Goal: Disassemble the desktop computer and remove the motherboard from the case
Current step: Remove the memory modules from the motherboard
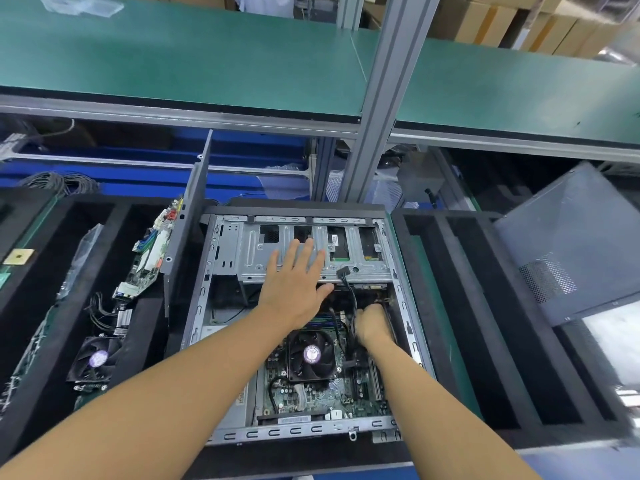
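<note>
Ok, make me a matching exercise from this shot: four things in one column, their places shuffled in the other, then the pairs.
Things
1. left hand
2. right hand
3. cooler fan
4. grey perforated panel

Places
A. leaning outside the case, on the right
B. flat on the metal drive cage
C. on the motherboard inside the case
D. down inside the case beside the black cables

Pairs: 1-B, 2-D, 3-C, 4-A

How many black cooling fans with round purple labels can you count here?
2. One fan sits on the green motherboard inside the open grey metal case; the other lies on the black foam tray left of the case. Others may be hidden.
</note>
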A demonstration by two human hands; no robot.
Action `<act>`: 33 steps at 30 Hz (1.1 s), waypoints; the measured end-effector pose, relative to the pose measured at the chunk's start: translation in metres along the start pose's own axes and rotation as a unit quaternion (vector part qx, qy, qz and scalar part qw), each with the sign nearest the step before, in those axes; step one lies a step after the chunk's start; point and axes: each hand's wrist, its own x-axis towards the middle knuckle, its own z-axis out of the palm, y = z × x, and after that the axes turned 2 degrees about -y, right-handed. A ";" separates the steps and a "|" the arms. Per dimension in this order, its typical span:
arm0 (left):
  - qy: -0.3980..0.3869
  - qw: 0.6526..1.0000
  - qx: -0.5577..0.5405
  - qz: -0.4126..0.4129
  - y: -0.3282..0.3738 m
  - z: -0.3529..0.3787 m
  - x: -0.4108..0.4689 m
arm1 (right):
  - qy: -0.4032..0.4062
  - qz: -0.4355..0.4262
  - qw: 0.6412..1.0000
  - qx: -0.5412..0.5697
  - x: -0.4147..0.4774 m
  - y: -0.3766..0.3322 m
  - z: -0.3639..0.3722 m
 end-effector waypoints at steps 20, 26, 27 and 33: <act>0.034 0.999 -0.009 0.026 -0.004 -0.001 -0.005 | -0.086 0.102 0.962 0.239 -0.036 0.020 -0.012; 0.038 0.999 -0.007 0.024 -0.006 0.003 -0.003 | -0.178 0.024 0.982 -0.053 -0.059 0.030 -0.012; 0.040 0.999 -0.008 0.024 -0.006 0.004 -0.002 | -0.152 0.005 0.988 -0.031 -0.060 0.030 -0.014; 0.071 0.997 -0.018 0.036 -0.007 0.006 -0.004 | 0.027 -0.157 0.972 0.171 -0.070 0.018 -0.044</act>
